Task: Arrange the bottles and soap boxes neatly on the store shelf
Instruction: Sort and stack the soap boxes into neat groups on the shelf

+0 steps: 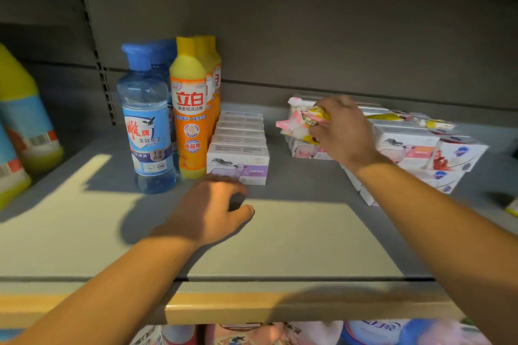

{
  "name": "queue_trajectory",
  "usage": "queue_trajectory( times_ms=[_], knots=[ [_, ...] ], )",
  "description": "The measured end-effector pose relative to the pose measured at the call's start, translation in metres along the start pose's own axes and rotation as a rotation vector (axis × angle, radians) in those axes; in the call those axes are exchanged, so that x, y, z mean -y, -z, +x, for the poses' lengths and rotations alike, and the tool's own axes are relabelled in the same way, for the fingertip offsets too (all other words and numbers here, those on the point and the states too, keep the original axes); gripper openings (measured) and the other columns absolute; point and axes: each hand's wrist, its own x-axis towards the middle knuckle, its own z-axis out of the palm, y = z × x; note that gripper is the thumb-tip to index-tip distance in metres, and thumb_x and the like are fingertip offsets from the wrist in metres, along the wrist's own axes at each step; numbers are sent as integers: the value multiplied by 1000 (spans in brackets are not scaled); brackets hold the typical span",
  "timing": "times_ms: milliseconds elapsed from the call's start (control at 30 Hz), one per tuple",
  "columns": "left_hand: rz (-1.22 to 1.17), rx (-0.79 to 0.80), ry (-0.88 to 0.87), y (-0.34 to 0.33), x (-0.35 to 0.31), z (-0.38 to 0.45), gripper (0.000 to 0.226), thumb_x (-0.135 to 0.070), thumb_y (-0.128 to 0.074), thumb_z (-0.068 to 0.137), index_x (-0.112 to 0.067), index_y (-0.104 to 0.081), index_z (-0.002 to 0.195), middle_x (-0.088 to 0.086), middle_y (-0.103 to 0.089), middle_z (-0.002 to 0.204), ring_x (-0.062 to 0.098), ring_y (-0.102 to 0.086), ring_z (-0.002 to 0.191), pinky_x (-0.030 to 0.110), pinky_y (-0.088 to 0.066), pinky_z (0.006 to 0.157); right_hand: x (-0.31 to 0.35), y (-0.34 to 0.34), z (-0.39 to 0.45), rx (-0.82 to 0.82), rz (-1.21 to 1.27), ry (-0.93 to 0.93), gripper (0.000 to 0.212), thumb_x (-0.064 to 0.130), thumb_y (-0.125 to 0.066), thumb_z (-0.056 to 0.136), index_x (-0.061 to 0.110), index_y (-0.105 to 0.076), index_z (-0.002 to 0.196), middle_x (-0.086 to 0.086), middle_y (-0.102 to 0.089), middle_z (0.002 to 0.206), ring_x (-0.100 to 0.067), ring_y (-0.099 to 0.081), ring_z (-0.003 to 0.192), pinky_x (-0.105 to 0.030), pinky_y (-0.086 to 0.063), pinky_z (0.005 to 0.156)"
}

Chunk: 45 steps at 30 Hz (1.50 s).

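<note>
Plenty of bare shelf [280,246] up front. Left hand [207,210] hovers loosely curled, holding nothing; right hand [340,131] grips what looks like a wrapped soap pack [297,120].

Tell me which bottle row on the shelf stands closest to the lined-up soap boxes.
The orange bottles with yellow caps: their row stands right against the left side of the row of white and purple soap boxes. The blue bottles stand one row further left.

Dim shelf interior; bright warm patch on shelf board [280,238] near front edge. Arms cast dark shadows across it. Wide-angle bending at edges; bottom items & far-left bottles [25,126] blurred, soft focus overall.
</note>
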Motion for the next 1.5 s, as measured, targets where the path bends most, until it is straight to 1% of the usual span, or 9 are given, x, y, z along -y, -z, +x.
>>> queue_trajectory(
  times_ms=[300,467,667,833,933,1067,1233,1400,1500],
  knots=[
    [-408,-25,137,7,-6,-4,17,-43,-66,88,-34,-70,102,-19,-72,86,-4,-65,84,15,-48,71,44,20,-91,295,533,-127,44,20,-78,74,28,-64,114,16,-61,95,-2,-58,84,-3,-39,65],
    [-537,-5,123,13,-7,-3,28,-51,-64,78,-37,-65,103,-21,-71,94,-8,-66,90,11,-51,71,64,10,-111,394,759,-136,40,15,-79,72,36,-65,102,16,-67,97,0,-64,85,-15,-50,68],
    [-581,18,127,13,-2,-4,16,-26,-73,86,-24,-72,102,-9,-76,92,10,-72,87,43,-58,82,74,-15,-123,315,1117,-297,47,23,-77,66,42,-65,108,5,-68,111,-12,-70,92,-27,-58,68],
    [-633,-66,127,21,-5,-6,26,-39,-66,88,-13,-70,87,9,-73,78,29,-66,74,40,-46,67,67,-24,-121,335,1229,-348,55,25,-66,65,35,-60,118,-2,-69,111,-21,-70,94,-41,-59,78],
    [-745,-46,164,24,-4,-8,45,-41,-61,89,3,-67,91,30,-66,92,42,-62,82,49,-46,72,65,-25,-119,343,1290,-340,47,22,-63,72,32,-61,118,0,-72,104,-21,-71,94,-39,-59,77],
    [-1015,58,361,23,-3,-5,30,-34,-63,91,-7,-74,96,23,-71,100,37,-67,90,33,-54,61,61,-27,-117,369,1326,-406,32,24,-65,77,33,-65,107,1,-73,84,-20,-72,75,-31,-56,57],
    [-1288,240,364,24,0,0,49,-58,-56,83,-19,-72,109,18,-72,94,25,-70,75,30,-58,61,54,-29,-112,339,1403,-580,12,18,-56,92,16,-67,94,-4,-69,65,-22,-68,57,-24,-49,46],
    [-1232,239,161,18,1,-4,45,-34,-69,83,-14,-64,123,16,-67,122,34,-65,112,44,-57,85,52,-30,-112,361,1516,-530,23,5,-55,93,18,-61,111,-7,-75,93,-26,-74,83,-36,-59,65],
    [-921,22,95,21,-4,-3,45,-22,-74,78,-16,-64,122,5,-72,113,25,-68,107,42,-56,89,53,-33,-115,376,1401,-414,39,7,-66,86,21,-55,121,-5,-73,107,-28,-71,99,-42,-58,83]
  ],
)
